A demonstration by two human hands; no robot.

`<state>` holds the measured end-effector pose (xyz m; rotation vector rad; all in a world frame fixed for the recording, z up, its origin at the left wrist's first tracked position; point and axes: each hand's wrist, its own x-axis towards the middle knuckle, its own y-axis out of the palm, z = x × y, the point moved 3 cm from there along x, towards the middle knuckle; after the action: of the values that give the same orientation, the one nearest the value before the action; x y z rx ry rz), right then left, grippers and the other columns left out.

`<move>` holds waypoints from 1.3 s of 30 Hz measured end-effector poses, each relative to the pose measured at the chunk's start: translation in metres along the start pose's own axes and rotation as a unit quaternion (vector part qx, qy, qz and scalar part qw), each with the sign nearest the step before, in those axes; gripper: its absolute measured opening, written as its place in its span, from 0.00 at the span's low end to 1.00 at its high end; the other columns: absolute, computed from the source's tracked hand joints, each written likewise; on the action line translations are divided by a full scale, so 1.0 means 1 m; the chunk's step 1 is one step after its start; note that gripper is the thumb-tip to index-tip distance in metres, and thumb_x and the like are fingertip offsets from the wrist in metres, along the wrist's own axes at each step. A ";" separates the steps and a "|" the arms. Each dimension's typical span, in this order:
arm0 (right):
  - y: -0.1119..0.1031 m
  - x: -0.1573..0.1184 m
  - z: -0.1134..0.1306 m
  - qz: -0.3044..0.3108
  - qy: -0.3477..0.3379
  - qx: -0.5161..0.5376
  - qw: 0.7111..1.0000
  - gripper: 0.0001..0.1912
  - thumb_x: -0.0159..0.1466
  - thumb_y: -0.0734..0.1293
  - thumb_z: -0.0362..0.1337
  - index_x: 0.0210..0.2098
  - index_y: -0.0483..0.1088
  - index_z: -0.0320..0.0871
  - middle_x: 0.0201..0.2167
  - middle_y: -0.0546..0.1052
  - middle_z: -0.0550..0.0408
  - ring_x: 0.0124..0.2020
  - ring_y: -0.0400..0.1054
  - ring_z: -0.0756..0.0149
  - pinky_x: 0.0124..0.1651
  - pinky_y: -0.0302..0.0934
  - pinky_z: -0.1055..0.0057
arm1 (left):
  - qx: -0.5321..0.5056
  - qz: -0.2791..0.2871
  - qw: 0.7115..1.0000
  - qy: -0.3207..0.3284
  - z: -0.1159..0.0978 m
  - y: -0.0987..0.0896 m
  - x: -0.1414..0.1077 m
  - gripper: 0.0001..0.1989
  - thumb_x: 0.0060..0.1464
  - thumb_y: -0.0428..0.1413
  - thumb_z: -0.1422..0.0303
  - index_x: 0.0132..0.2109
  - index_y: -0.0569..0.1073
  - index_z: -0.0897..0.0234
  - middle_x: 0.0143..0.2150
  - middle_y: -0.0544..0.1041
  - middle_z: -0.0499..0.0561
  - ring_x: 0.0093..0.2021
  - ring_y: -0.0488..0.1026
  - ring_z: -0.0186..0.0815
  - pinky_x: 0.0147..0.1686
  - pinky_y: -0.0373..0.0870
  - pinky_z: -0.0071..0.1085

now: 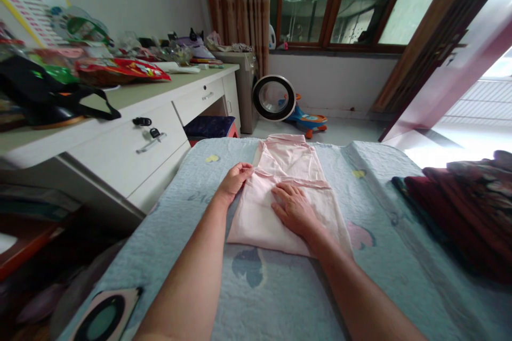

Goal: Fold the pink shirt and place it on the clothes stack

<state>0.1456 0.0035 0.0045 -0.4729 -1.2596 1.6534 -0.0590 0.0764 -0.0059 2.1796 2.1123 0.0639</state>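
A pale pink shirt (260, 218), partly folded with its collar at the far end, lies on the light blue bed cover (192, 256). At the shirt's left edge, my left hand (236, 180) pinches the fabric beside a crosswise fold between thumb and fingers. My right hand (294, 206) rests flat on the near part of the shirt, fingers spread just below that fold. The palm hides the cloth beneath it.
Folded dark red clothes (448, 208) are stacked at the right. On the left stands a cluttered white desk (156, 101). Beyond the bed are a washing machine with its round door (276, 97) open and a blue ride-on toy (310, 120). A pinkish square object (106, 317) lies at the near left.
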 end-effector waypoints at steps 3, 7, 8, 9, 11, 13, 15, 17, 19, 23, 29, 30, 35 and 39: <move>0.000 0.000 0.000 -0.003 0.002 -0.001 1.000 0.19 0.66 0.64 0.39 0.55 0.69 0.44 0.58 0.70 0.48 0.59 0.60 0.56 0.63 0.50 0.58 | 0.153 -0.083 0.985 0.019 -0.003 -0.009 0.001 0.19 0.40 0.66 0.59 0.38 0.72 0.62 0.28 0.72 0.46 0.28 0.69 0.34 0.30 0.62 0.27; 0.000 -0.001 0.000 -0.005 -0.001 -0.003 1.000 0.18 0.66 0.64 0.39 0.55 0.69 0.44 0.57 0.70 0.48 0.59 0.60 0.57 0.63 0.50 0.59 | 0.293 -0.139 0.946 0.017 -0.006 -0.015 0.003 0.15 0.42 0.66 0.59 0.33 0.71 0.61 0.24 0.71 0.46 0.29 0.69 0.37 0.30 0.60 0.28; 0.000 0.000 0.000 -0.004 0.000 -0.004 1.000 0.18 0.66 0.64 0.39 0.55 0.69 0.44 0.57 0.70 0.48 0.59 0.60 0.57 0.63 0.50 0.59 | 0.294 -0.123 0.948 0.012 -0.005 -0.014 0.003 0.14 0.43 0.65 0.60 0.34 0.72 0.61 0.24 0.72 0.46 0.28 0.69 0.36 0.30 0.60 0.28; 0.000 0.000 0.000 -0.004 0.000 -0.004 1.000 0.18 0.66 0.64 0.39 0.55 0.69 0.44 0.57 0.70 0.48 0.59 0.60 0.57 0.63 0.50 0.59 | 0.288 -0.103 0.952 0.009 -0.004 -0.012 0.003 0.13 0.45 0.64 0.61 0.36 0.72 0.62 0.24 0.72 0.45 0.27 0.69 0.35 0.29 0.60 0.27; 0.000 0.000 0.000 -0.004 0.001 -0.004 1.000 0.18 0.66 0.64 0.39 0.55 0.69 0.44 0.58 0.70 0.48 0.59 0.60 0.57 0.63 0.50 0.59 | 0.269 -0.063 0.961 0.008 -0.002 -0.006 0.003 0.14 0.46 0.62 0.66 0.42 0.73 0.63 0.25 0.73 0.44 0.25 0.68 0.33 0.28 0.60 0.26; 0.000 -0.001 0.000 -0.005 0.002 -0.005 1.000 0.19 0.66 0.64 0.39 0.55 0.69 0.43 0.58 0.70 0.48 0.59 0.60 0.57 0.62 0.50 0.59 | 0.233 -0.027 0.972 0.019 -0.001 0.001 0.001 0.20 0.45 0.59 0.71 0.48 0.71 0.64 0.26 0.74 0.44 0.23 0.67 0.30 0.26 0.59 0.24; 0.000 -0.001 0.000 -0.005 0.002 -0.005 1.000 0.19 0.66 0.64 0.39 0.56 0.69 0.43 0.58 0.70 0.48 0.59 0.60 0.57 0.62 0.50 0.59 | 0.183 -0.001 0.983 0.033 -0.002 0.008 0.000 0.25 0.44 0.56 0.74 0.52 0.70 0.64 0.28 0.75 0.44 0.23 0.67 0.29 0.25 0.59 0.23; 0.000 -0.001 0.000 -0.004 0.004 -0.005 1.000 0.20 0.66 0.64 0.39 0.57 0.69 0.43 0.58 0.70 0.48 0.59 0.60 0.56 0.63 0.50 0.59 | 0.132 0.011 0.990 0.042 -0.002 0.012 -0.001 0.27 0.42 0.55 0.75 0.54 0.69 0.64 0.30 0.77 0.46 0.24 0.68 0.29 0.25 0.60 0.23; 0.001 -0.001 -0.001 -0.004 0.005 -0.004 1.000 0.20 0.66 0.64 0.40 0.57 0.69 0.43 0.58 0.69 0.47 0.59 0.60 0.56 0.63 0.50 0.59 | 0.095 0.006 0.994 0.046 -0.001 0.013 0.000 0.27 0.41 0.55 0.75 0.53 0.70 0.65 0.32 0.78 0.47 0.25 0.70 0.29 0.26 0.61 0.22; 0.002 -0.001 -0.002 -0.006 0.007 0.000 1.000 0.20 0.66 0.64 0.40 0.57 0.69 0.44 0.58 0.70 0.48 0.59 0.60 0.57 0.63 0.50 0.59 | 0.076 -0.057 0.995 0.043 0.008 0.007 0.004 0.21 0.43 0.57 0.70 0.48 0.72 0.67 0.32 0.78 0.49 0.26 0.71 0.31 0.28 0.65 0.24; 0.001 0.000 -0.001 -0.009 0.003 0.003 1.000 0.20 0.66 0.65 0.39 0.56 0.69 0.44 0.58 0.70 0.49 0.59 0.60 0.57 0.63 0.50 0.59 | 0.160 -0.134 0.975 0.072 0.017 -0.002 0.013 0.16 0.45 0.54 0.74 0.44 0.73 0.66 0.34 0.78 0.50 0.31 0.75 0.34 0.34 0.70 0.28; 0.001 -0.001 -0.001 -0.008 0.002 0.003 1.000 0.20 0.66 0.65 0.39 0.56 0.69 0.44 0.58 0.70 0.49 0.59 0.60 0.57 0.63 0.50 0.59 | 0.174 -0.140 0.971 0.079 0.016 -0.002 0.013 0.16 0.45 0.53 0.76 0.43 0.73 0.66 0.37 0.79 0.52 0.35 0.76 0.36 0.38 0.71 0.30; -0.001 -0.001 0.001 -0.007 0.000 -0.001 1.000 0.19 0.66 0.64 0.38 0.56 0.69 0.44 0.57 0.70 0.49 0.58 0.60 0.57 0.62 0.50 0.59 | 0.382 -0.186 0.888 0.178 -0.020 0.010 -0.003 0.13 0.47 0.54 0.80 0.40 0.74 0.63 0.46 0.76 0.56 0.51 0.73 0.42 0.54 0.67 0.38; -0.001 0.000 0.002 -0.006 -0.001 -0.006 1.000 0.18 0.66 0.64 0.38 0.55 0.69 0.44 0.57 0.70 0.48 0.58 0.60 0.57 0.62 0.50 0.59 | 0.503 -0.011 0.842 0.196 -0.040 0.045 -0.017 0.10 0.52 0.51 0.79 0.36 0.74 0.62 0.37 0.78 0.51 0.40 0.75 0.38 0.46 0.70 0.32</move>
<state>0.1451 0.0023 0.0058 -0.4702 -1.2718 1.6376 -0.0185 0.0600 0.0391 2.8287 2.8062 -0.8777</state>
